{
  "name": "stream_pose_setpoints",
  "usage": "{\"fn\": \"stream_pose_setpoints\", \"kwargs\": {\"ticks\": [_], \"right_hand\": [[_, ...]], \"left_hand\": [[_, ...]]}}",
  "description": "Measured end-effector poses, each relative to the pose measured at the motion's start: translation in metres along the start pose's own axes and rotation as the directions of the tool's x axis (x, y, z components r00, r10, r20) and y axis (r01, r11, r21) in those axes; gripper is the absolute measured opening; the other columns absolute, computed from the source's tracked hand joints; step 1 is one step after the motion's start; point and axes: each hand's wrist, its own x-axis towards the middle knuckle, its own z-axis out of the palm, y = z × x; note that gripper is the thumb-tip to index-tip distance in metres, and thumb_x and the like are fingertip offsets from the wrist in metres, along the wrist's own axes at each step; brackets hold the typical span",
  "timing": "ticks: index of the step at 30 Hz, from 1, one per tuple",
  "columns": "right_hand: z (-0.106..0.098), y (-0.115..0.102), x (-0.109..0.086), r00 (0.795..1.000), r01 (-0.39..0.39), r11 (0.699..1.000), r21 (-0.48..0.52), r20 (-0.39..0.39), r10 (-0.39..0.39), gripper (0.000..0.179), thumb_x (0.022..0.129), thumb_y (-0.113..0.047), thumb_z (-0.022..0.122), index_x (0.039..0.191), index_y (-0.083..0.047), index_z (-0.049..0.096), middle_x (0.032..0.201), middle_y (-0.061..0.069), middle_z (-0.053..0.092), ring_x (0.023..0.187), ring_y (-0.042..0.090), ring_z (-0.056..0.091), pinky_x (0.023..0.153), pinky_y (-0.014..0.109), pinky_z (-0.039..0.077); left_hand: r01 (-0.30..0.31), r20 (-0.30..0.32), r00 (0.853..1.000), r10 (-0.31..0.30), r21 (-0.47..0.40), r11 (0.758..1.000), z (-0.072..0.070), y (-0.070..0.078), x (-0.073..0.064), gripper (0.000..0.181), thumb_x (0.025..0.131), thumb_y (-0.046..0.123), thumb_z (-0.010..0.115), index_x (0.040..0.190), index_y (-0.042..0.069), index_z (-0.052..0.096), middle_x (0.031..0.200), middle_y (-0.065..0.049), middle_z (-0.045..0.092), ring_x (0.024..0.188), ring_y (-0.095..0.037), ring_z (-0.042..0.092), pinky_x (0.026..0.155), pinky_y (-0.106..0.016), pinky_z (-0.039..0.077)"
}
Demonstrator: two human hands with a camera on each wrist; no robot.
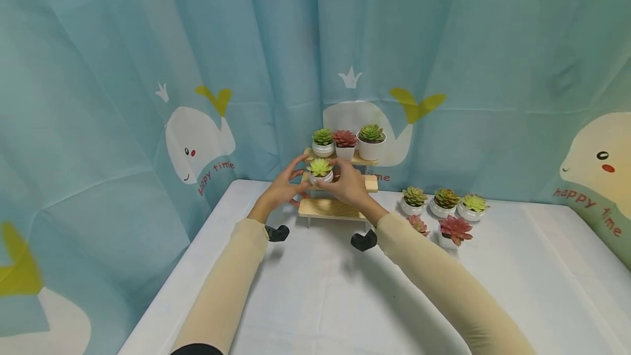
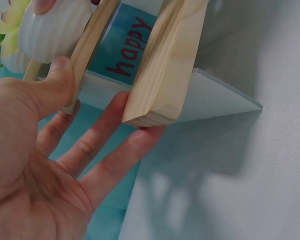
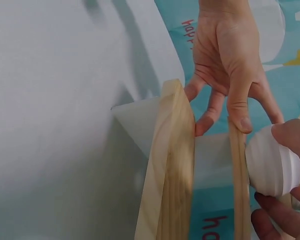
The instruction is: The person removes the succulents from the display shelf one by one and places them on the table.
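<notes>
A three-tier wooden plant stand [image 1: 331, 209] stands at the back of the table. On its middle tier is a potted succulent [image 1: 320, 169] with yellow-green leaves and a ribbed white pot [image 3: 273, 161]. My right hand [image 1: 351, 184] pinches this pot between thumb and fingers from the right. At the stand's left end, my left hand [image 1: 281, 188] holds the tier edges: in the left wrist view its thumb [image 2: 60, 82] lies at the middle board's front edge, close to the pot, with other fingers behind and against the lower board [image 2: 162, 75].
The top tier bears a green succulent [image 1: 323, 141], a red succulent [image 1: 345, 144] and a larger green one [image 1: 371, 141]. Several more potted succulents, such as the red one [image 1: 454, 232], stand on the table to the right, partly behind my right sleeve. A blue curtain [image 1: 276, 70] hangs behind.
</notes>
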Motion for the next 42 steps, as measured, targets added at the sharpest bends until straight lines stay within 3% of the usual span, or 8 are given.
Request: {"fn": "stream_pose_setpoints", "kwargs": {"ticks": [9, 22, 28, 34, 42], "right_hand": [[-0.012, -0.006, -0.008, 0.999, 0.025, 1.000, 0.007, 0.038, -0.026, 0.064, 0.088, -0.037, 0.084, 0.137, -0.007, 0.057, 0.115, 0.016, 0.072, 0.101, 0.029, 0.070, 0.078, 0.043, 0.058], [-0.038, 0.002, -0.016, 0.995, 0.099, 0.994, 0.038, 0.029, -0.101, 0.059, 0.084, -0.026, 0.087, 0.133, -0.002, 0.062, 0.119, 0.020, 0.069, 0.107, 0.035, 0.068, 0.089, 0.050, 0.056], [-0.050, 0.012, -0.022, 0.996, 0.064, 0.998, -0.006, 0.055, -0.063, 0.061, 0.086, -0.031, 0.085, 0.136, -0.006, 0.060, 0.122, 0.018, 0.067, 0.112, 0.035, 0.065, 0.092, 0.051, 0.054], [-0.074, 0.023, -0.035, 0.994, 0.044, 0.999, -0.022, 0.103, -0.041, 0.066, 0.086, -0.034, 0.085, 0.141, -0.009, 0.057, 0.125, 0.017, 0.066, 0.113, 0.034, 0.064, 0.092, 0.051, 0.053], [-0.117, 0.050, -0.057, 0.989, 0.074, 0.995, -0.063, 0.129, -0.066, 0.064, 0.088, -0.037, 0.084, 0.140, -0.011, 0.056, 0.121, 0.015, 0.067, 0.112, 0.033, 0.064, 0.090, 0.053, 0.052]], "left_hand": [[-0.024, 0.015, 1.000, 0.023, 0.018, 1.000, -0.002, 0.002, -0.001, 0.076, 0.105, 0.012, 0.062, 0.160, 0.048, 0.024, 0.166, -0.014, 0.027, 0.095, -0.041, 0.071, 0.072, -0.070, 0.054], [-0.026, 0.011, 1.000, 0.026, 0.011, 1.000, -0.002, 0.001, -0.001, 0.077, 0.104, 0.014, 0.064, 0.160, 0.048, 0.024, 0.168, -0.016, 0.024, 0.092, -0.039, 0.072, 0.073, -0.069, 0.055], [-0.025, 0.015, 1.000, 0.025, 0.002, 1.000, -0.001, 0.003, -0.003, 0.078, 0.104, 0.012, 0.063, 0.161, 0.047, 0.023, 0.168, -0.018, 0.022, 0.096, -0.044, 0.071, 0.075, -0.071, 0.054], [-0.015, 0.010, 1.000, 0.015, 0.004, 1.000, -0.001, 0.000, -0.001, 0.078, 0.104, 0.014, 0.063, 0.160, 0.050, 0.023, 0.168, -0.016, 0.023, 0.095, -0.041, 0.071, 0.075, -0.066, 0.056], [-0.021, 0.021, 1.000, 0.021, 0.000, 1.000, -0.002, 0.001, -0.001, 0.077, 0.104, 0.014, 0.063, 0.160, 0.049, 0.023, 0.168, -0.016, 0.022, 0.096, -0.042, 0.070, 0.073, -0.062, 0.058]]}}
